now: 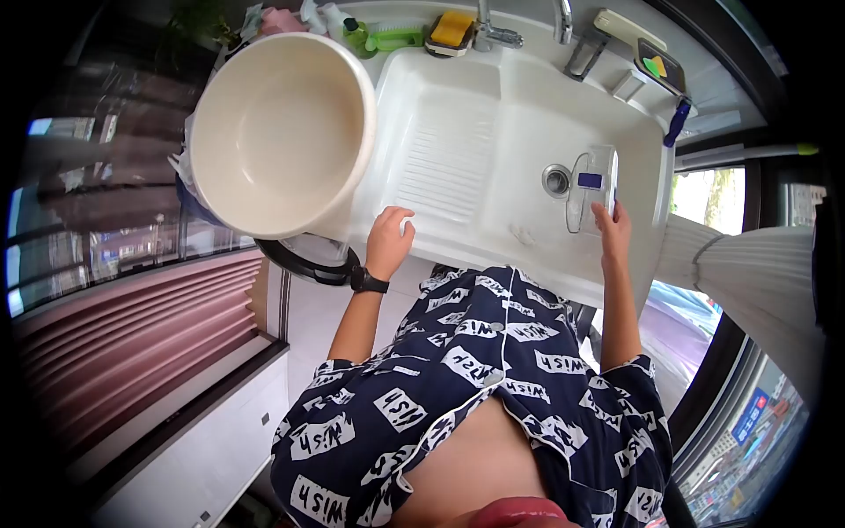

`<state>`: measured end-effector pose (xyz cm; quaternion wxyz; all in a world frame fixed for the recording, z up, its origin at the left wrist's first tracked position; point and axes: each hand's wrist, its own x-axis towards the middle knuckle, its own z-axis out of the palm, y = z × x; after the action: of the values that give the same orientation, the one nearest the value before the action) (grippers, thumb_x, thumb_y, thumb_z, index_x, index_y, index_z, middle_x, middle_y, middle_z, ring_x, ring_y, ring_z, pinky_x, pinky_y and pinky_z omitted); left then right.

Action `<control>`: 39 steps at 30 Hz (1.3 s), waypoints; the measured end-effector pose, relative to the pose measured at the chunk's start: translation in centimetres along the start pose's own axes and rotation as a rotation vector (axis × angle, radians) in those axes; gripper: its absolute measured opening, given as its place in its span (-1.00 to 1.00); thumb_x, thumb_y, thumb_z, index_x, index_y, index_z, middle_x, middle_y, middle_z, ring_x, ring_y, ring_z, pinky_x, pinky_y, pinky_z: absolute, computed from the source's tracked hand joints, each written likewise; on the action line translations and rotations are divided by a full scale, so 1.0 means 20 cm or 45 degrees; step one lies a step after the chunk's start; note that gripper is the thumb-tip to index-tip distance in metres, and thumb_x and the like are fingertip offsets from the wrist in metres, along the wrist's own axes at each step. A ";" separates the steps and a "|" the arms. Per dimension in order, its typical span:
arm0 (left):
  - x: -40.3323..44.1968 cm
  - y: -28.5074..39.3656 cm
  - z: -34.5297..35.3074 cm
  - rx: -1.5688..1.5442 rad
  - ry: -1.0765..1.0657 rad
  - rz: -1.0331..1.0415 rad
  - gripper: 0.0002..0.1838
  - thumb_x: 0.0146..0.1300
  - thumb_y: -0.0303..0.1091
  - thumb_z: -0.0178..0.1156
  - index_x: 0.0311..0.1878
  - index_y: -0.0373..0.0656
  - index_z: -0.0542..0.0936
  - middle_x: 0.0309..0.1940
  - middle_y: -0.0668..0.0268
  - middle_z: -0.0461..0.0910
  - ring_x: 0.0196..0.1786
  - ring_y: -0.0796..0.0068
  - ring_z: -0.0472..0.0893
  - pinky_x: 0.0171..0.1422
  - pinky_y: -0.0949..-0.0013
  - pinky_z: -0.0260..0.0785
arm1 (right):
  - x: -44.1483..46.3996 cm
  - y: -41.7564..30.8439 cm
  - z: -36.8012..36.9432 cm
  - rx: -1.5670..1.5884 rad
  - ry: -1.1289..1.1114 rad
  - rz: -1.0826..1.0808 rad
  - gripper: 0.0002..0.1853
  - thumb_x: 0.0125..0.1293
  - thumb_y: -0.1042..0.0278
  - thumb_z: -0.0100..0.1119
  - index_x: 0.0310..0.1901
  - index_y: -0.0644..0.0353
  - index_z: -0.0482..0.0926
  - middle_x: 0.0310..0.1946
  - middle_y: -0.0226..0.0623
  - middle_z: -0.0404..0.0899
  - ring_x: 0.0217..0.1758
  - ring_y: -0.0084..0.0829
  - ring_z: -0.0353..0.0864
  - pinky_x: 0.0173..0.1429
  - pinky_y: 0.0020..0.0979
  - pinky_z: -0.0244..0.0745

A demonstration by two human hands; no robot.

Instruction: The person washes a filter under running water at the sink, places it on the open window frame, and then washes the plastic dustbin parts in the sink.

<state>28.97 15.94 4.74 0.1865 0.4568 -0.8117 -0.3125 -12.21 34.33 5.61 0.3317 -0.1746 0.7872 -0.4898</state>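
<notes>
My right hand (613, 224) grips a clear plastic container (599, 165) with a purple patch by its near end, over the right side of the white sink (528, 106). The drain (556, 180) lies just left of the container. At the sink's front left edge is my left hand (390, 239), its fingers bent and apart, with nothing visible in it. A black watch (369, 281) is on that wrist. Up and to the left of this hand stands a large cream basin (277, 132).
A yellow sponge (451, 28) sits on a dish beside the faucet (500, 37). Bottles and a green brush (396, 39) stand behind the basin. At the back right are holders and a dark soap tray (658, 66). A black curved object (308, 261) lies below the basin.
</notes>
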 end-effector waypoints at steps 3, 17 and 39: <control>0.26 -0.05 0.18 0.106 -0.042 0.160 -0.76 0.23 -0.46 0.16 -0.04 -0.21 0.65 -0.05 0.12 0.62 0.02 -0.01 0.57 0.14 0.08 0.45 | -0.06 0.11 -0.01 -0.054 0.130 0.024 -0.35 0.10 0.09 0.50 0.13 0.37 0.57 -0.15 -0.29 0.67 -0.14 -0.46 0.57 0.01 -0.39 0.46; 1.08 -0.36 0.51 0.922 -0.105 0.312 -0.76 0.35 -0.27 0.17 0.03 -0.05 0.64 -0.02 0.30 0.64 0.10 0.26 0.55 0.22 0.12 0.35 | -0.23 0.28 -0.05 0.432 0.156 0.183 0.05 0.14 0.19 0.52 0.59 0.05 0.06 -0.16 -0.24 0.66 -0.17 -0.54 0.58 -0.18 -0.45 0.47; 0.66 0.51 0.76 0.043 -0.309 0.347 -0.91 0.24 -0.40 0.23 -0.21 -0.10 0.67 -0.29 0.23 0.66 -0.27 0.24 0.66 -0.16 0.23 0.51 | -0.15 0.53 -0.22 0.274 0.256 0.087 -0.08 0.17 0.27 0.48 0.53 0.18 0.21 -0.10 -0.23 0.65 -0.13 -0.51 0.60 -0.03 -0.47 0.50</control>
<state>6.93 13.55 0.72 0.1202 0.3046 -0.8878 -0.3235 -12.61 43.95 -1.42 0.2846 -0.0613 0.7648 -0.5748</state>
